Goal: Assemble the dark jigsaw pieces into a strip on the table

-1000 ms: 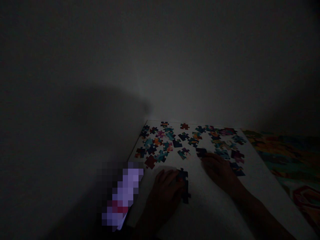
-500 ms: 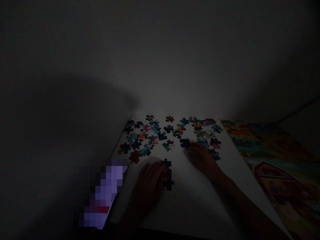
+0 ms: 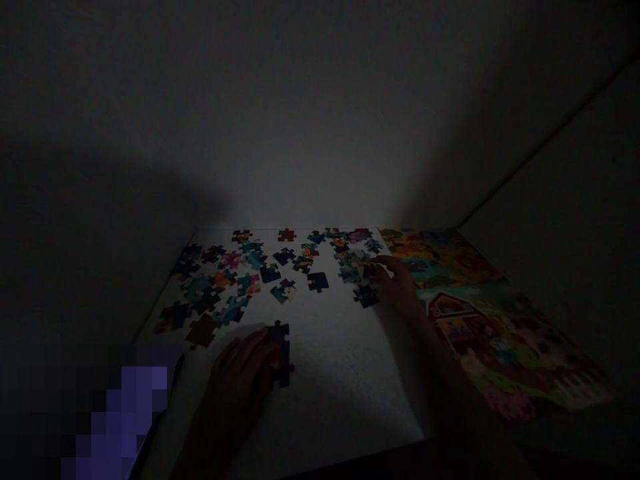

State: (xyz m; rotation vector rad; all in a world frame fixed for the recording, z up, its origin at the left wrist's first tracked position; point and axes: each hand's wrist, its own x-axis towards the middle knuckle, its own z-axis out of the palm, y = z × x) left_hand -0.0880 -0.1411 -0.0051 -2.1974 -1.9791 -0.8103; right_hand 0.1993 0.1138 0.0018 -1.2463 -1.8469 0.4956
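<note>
My left hand [image 3: 243, 363] lies at the left side of a dark block of joined puzzle pieces [image 3: 283, 357], its fingertips and thumb pressed onto it. Part of the block is hidden under the fingers. Over at the right of the loose pieces, my right hand [image 3: 397, 283] has its index finger and thumb apart beside a purple puzzle piece [image 3: 369, 271]. That piece is partly covered, and no grip on it shows. A dark blue puzzle piece [image 3: 317, 282] lies by itself between the two hands. Just below the right fingers is another dark puzzle piece [image 3: 366, 296].
Several loose puzzle pieces [image 3: 200, 290] are spread across the far part of the white table [image 3: 340, 360]. Colourful picture sheets [image 3: 465, 307] lie along the right. At lower left a lit, pixelated screen [image 3: 135, 407] stands by the table edge. The light is dim.
My right hand has let go of the dark blue piece and moved right to the purple piece. My left hand stays on the joined pieces. The view has turned right.
</note>
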